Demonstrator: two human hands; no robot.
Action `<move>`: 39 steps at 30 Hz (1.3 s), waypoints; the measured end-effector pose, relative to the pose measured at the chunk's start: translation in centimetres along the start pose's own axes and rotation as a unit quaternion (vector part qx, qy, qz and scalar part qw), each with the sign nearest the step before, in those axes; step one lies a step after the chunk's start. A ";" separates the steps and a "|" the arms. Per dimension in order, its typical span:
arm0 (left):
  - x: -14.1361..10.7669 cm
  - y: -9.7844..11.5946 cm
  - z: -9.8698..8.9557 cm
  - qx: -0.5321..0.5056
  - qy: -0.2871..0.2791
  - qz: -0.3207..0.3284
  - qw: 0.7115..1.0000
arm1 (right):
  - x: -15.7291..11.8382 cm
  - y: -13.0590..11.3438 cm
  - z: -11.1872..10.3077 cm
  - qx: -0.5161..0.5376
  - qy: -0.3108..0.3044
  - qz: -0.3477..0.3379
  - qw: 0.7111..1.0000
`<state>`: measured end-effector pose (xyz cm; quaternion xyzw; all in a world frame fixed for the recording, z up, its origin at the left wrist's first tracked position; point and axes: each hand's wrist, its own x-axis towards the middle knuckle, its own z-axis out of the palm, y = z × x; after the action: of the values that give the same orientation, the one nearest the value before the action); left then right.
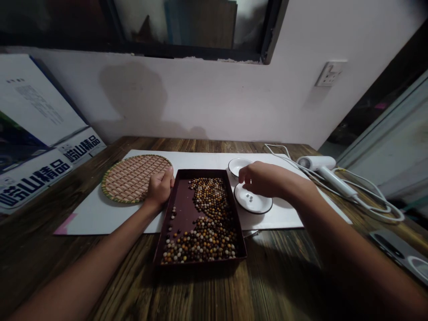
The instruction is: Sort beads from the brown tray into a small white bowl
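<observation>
Wooden tabletop [284,263] spreads past the bead tray's [200,264] rim.

A wooden plank table [207,294] carries a white sheet [100,220], a shallow maroon tray [175,209], and a white hair dryer [321,167].

The tray [179,200] looks matt, a dark maroon card-like finish, though its exact material cannot be told. The beads [209,200] inside it look smooth and polished. Left of the tray, a woven mat [130,178] of rough cane-like strips has a bamboo rim. Right of the tray sit a glossy enamel dish [253,199] and a hair dryer [321,167] of smooth white plastic. Under the tray, the bench [267,267] is grained wood with a low sheen.
</observation>
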<state>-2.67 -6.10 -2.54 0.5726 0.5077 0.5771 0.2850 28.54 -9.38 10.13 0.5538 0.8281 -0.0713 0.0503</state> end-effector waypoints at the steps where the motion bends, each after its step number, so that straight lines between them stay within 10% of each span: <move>1: 0.0 0.0 0.0 -0.001 -0.001 0.001 1.000 | -0.1 -0.6 0.0 0.002 0.005 -0.011 1.000; 22: 0.2 -0.5 0.0 0.013 0.000 0.018 1.000 | 1.1 -5.9 3.5 -0.082 -0.014 -0.170 0.982; 31: 0.1 0.1 0.0 0.016 0.003 0.009 1.000 | 0.1 -2.4 0.2 -0.058 0.149 -0.129 0.979; 39: 0.1 -0.3 -0.1 0.013 -0.003 0.013 1.000 | -0.9 2.4 -1.6 -0.026 0.071 -0.024 0.997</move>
<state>-2.81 -5.90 -2.71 0.5845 0.5066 0.5724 0.2720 31.07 -9.06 11.66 0.5359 0.8442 -0.0117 0.0040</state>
